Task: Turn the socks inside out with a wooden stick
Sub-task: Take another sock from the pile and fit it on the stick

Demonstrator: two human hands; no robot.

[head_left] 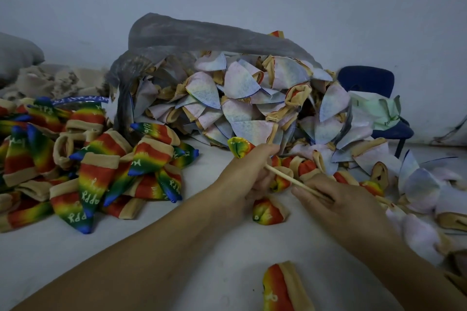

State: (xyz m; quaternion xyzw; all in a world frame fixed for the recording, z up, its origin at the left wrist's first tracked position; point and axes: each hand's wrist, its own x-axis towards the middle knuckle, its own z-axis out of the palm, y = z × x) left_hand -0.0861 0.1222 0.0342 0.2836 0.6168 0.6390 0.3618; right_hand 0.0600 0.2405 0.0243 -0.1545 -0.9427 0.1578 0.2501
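held sock (239,148): the bunched rainbow toe end pokes out past the top of the left hand (242,179), pointing up and away from the person. The rest is hidden inside the fist.
left hand fingers: curled tight round the held sock, just above the worktop (177,247).
wooden stick (290,179): thin and pale. Its long axis runs lower right to upper left. The far end goes into the left fist and the near end lies under the right hand (338,199).
right hand fingers (303,192): nearly straight along the wooden stick, pinching it. The thumb is hidden.
key relation: stick and sock share 1 line, with the toe beyond the stick's far tip, up-left of the right hand. The left hand is on the sock; the right reaches it only through the stick.
step, judged: the coloured face shows at the toe, so this turn looks well along. The next move likely calls for a push along that same axis while the left hand draws the cuff back.
risk, judged: an off-axis push could slip the tip past the toe.
turned pile (88,159): rainbow socks, left of the hands.
unturned pile (252,98): pale socks spilling from a grey bag (202,33), behind the hands.
loose socks: 1 just below the left hand (267,212) and 1 at the near edge (283,288).
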